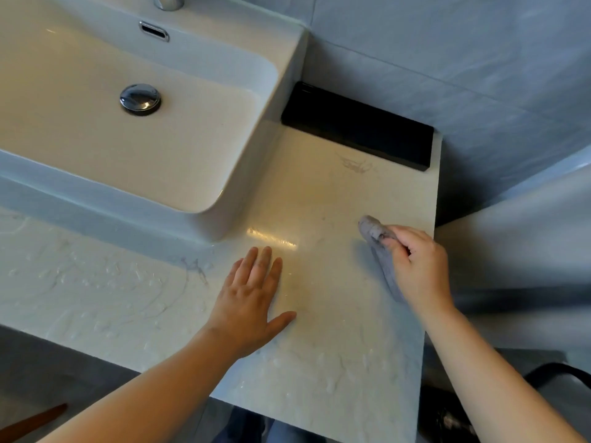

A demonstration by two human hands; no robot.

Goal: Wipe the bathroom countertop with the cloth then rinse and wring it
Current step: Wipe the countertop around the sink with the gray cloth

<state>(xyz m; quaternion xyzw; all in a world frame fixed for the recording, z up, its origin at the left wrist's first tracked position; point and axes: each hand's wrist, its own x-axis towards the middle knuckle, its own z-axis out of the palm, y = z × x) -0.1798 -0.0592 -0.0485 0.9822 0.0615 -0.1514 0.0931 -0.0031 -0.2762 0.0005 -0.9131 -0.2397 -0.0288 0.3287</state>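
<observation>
We are at the countertop (319, 199), right of the sink (224, 199), mid-wipe as best we judge.

Right hand (419, 266): fingers curled tight around the grey cloth (377, 243), which is bunched into a wad. Its free end pokes out ahead of the knuckles toward the back wall; the rest trails under the palm. The cloth sits near the right edge of the countertop, roughly midway between front and back. Whether it presses on the stone or hangs just above, we cannot say for sure.

Left hand (252, 302): flat on the countertop, fingers straight and slightly spread, thumb out, holding nothing. It rests near the front right corner of the sink, apparently as a brace.

Surface condition: beads and smears of water (96, 282) show along the front edge, thickest at the front left, with more near the front right corner. The stretch between the two hands looks smoother and drier, with a glare streak. A faint brownish mark (356, 166) lies toward the back, just in front of the black tray (358, 126) against the wall.

Our reading of progress: wiping is under way but not finished. The wet front strip and the back mark look unworked. Rinsing and wringing are not yet begun; the tap (168, 1) shows no water running, and the basin looks dry.
</observation>
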